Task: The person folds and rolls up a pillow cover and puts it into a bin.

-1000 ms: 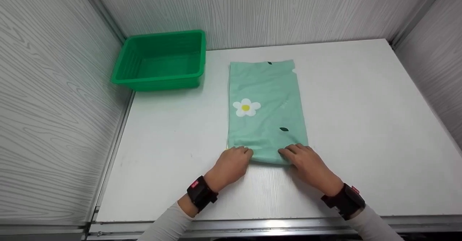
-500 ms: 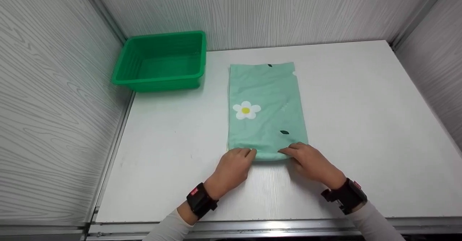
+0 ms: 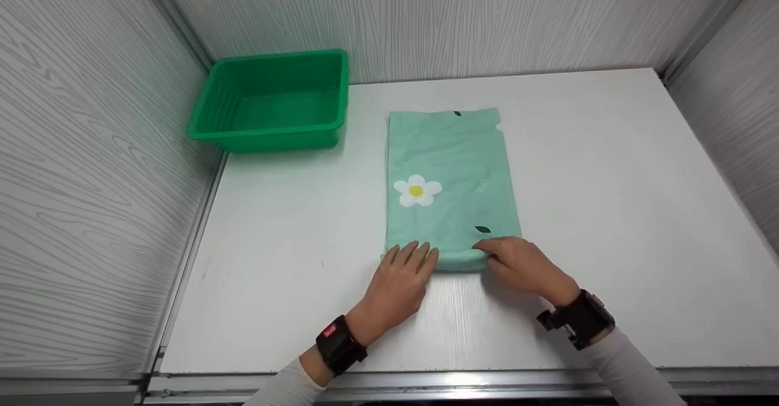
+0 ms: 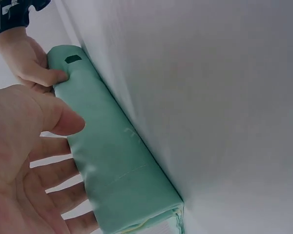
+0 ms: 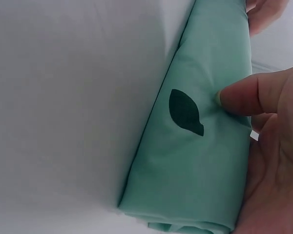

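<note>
A mint-green cloth point(image 3: 450, 162) with a white daisy and dark leaves lies flat as a long rectangle, its near end turned into a thick roll point(image 4: 117, 156). My left hand point(image 3: 395, 287) lies at the roll's left part; in the left wrist view its fingers are straight and spread against the near side, the thumb apart above. At the right part, my right hand point(image 3: 526, 269) pinches the roll, its thumb point(image 5: 241, 97) pressing into the fabric beside a dark leaf print point(image 5: 185, 112). Its other fingers are mostly hidden behind the roll.
A green plastic basket point(image 3: 280, 132) stands at the back left of the white table point(image 3: 621, 211), near the corner. Wood-grain panels point(image 3: 499, 22) rise at the back and both sides. A metal rail point(image 3: 456, 378) runs along the front edge.
The cloth has slid slightly toward me, its daisy and leaf prints now nearer. My left hand's fingers have gone from curled over the roll to straight and spread. The right hand still pinches the cloth.
</note>
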A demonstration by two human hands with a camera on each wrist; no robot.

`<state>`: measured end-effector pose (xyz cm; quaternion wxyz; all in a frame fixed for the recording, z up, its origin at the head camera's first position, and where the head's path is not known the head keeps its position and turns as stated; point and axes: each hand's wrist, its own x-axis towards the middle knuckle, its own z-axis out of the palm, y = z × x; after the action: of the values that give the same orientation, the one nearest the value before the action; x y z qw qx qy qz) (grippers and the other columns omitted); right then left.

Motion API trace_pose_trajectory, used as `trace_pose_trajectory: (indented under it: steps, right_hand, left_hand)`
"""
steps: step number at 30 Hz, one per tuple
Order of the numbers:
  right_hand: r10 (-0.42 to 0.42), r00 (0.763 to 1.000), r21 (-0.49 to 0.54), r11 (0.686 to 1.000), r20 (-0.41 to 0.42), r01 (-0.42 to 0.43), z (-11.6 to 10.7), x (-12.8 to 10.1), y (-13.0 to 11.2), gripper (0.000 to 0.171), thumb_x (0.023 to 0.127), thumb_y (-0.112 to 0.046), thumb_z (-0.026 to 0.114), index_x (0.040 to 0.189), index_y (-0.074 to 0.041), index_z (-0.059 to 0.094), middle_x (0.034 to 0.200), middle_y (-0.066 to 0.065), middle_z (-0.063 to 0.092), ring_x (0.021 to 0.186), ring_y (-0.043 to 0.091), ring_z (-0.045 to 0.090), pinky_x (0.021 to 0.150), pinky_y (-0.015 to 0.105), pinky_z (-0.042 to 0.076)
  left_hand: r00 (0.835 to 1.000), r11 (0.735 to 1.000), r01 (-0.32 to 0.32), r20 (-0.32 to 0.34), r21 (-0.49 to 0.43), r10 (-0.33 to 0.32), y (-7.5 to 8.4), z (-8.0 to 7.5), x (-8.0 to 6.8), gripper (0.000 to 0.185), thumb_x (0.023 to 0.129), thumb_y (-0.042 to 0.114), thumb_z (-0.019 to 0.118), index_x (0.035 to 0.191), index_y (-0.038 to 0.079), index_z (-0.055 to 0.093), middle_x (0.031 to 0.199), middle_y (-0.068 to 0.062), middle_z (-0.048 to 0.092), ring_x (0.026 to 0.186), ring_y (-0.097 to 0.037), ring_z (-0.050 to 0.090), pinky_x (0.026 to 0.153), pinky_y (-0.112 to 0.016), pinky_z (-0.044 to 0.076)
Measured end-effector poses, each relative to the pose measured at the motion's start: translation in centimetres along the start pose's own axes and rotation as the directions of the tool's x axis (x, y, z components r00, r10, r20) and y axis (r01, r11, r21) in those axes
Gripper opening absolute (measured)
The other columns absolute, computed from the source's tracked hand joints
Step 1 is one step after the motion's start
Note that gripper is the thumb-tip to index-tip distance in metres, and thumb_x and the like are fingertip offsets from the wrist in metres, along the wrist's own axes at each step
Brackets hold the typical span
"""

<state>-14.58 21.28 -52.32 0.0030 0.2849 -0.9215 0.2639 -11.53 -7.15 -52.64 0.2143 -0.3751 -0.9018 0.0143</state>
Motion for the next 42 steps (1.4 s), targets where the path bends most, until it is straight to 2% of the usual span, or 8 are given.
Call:
trace_pose_trajectory:
  steps: [4,8,14,21,25,30,35,42]
  right_hand:
    - [0.039,0.998,0.008,0.999,0.038,-0.040,0.2,0.7,0.3,0.030,0.093,-0.001,0.055,0.114,-0.007,0.076,0.096,0.000,0.073,0.084,0.019,0.063,0.074,0.041,0.053]
    - [0.076,0.994,-0.017,0.997,0.074,-0.075,0.3,1.2,0.6,0.029,0.097,-0.004,0.052,0.118,-0.004,0.072,0.092,0.002,0.070,0.080,0.017,0.059,0.072,0.040,0.052]
    - [0.092,0.994,-0.048,0.995,0.066,-0.088,0.3,1.7,0.9,0.026,0.097,-0.005,0.052,0.116,-0.003,0.069,0.086,0.004,0.065,0.076,0.020,0.056,0.067,0.043,0.052]
    - [0.059,0.998,-0.155,0.986,-0.021,-0.061,0.6,1.3,1.1,0.033,0.095,-0.008,0.059,0.124,0.000,0.070,0.095,0.012,0.068,0.078,0.025,0.062,0.066,0.045,0.055]
    - [-0.001,0.996,-0.220,0.975,-0.089,-0.019,0.7,1.2,1.3,0.030,0.092,-0.005,0.065,0.120,0.001,0.072,0.090,0.012,0.064,0.075,0.026,0.059,0.065,0.043,0.053]
    - [-0.099,0.979,-0.308,0.950,-0.176,0.041,0.9,1.1,1.3,0.027,0.088,-0.001,0.076,0.114,-0.001,0.072,0.088,0.013,0.063,0.073,0.031,0.060,0.060,0.041,0.052]
    - [-0.144,0.967,-0.332,0.941,-0.209,0.069,1.1,0.7,0.8,0.033,0.086,0.001,0.081,0.117,-0.004,0.071,0.096,0.013,0.068,0.082,0.034,0.066,0.065,0.045,0.055]
    - [-0.133,0.974,-0.362,0.930,-0.184,0.058,1.3,0.1,-0.1,0.046,0.084,-0.005,0.086,0.127,-0.007,0.068,0.121,0.016,0.068,0.108,0.040,0.067,0.082,0.055,0.056]
  left_hand:
    - [1.000,1.000,0.015,0.008,0.021,-0.015,0.3,-0.4,0.1,0.051,0.092,0.019,0.076,0.141,0.009,0.065,0.140,-0.011,0.065,0.131,-0.031,0.061,0.101,-0.051,0.054]
    - [0.999,1.000,0.011,0.038,0.027,-0.012,0.8,-0.7,0.5,0.051,0.092,0.022,0.075,0.140,0.009,0.065,0.141,-0.012,0.064,0.132,-0.033,0.060,0.102,-0.054,0.052]
    - [0.995,0.999,0.026,0.095,0.039,-0.029,0.6,-0.1,1.2,0.052,0.094,0.023,0.074,0.142,0.009,0.064,0.144,-0.011,0.062,0.133,-0.033,0.058,0.104,-0.055,0.051]
    - [0.994,0.996,0.020,0.104,0.086,-0.029,0.2,1.1,1.6,0.050,0.095,0.022,0.074,0.142,0.010,0.063,0.143,-0.009,0.062,0.130,-0.031,0.060,0.102,-0.055,0.052]
    - [0.990,0.995,0.015,0.135,0.100,-0.028,0.1,1.6,1.9,0.049,0.097,0.021,0.072,0.143,0.011,0.062,0.143,-0.008,0.062,0.130,-0.030,0.060,0.102,-0.054,0.052]
    - [0.984,0.997,0.019,0.176,0.080,-0.033,-0.1,1.6,2.5,0.047,0.097,0.016,0.072,0.143,0.010,0.062,0.142,-0.008,0.063,0.129,-0.030,0.061,0.102,-0.055,0.052]
    - [0.981,0.997,0.011,0.194,0.070,-0.025,-0.3,1.7,3.1,0.049,0.094,0.009,0.075,0.141,0.010,0.062,0.138,-0.007,0.065,0.125,-0.029,0.063,0.098,-0.054,0.055]
    - [0.984,0.998,0.005,0.176,0.064,-0.016,-0.9,2.2,3.6,0.040,0.097,0.006,0.071,0.136,0.009,0.064,0.129,-0.005,0.068,0.116,-0.026,0.068,0.087,-0.048,0.058]
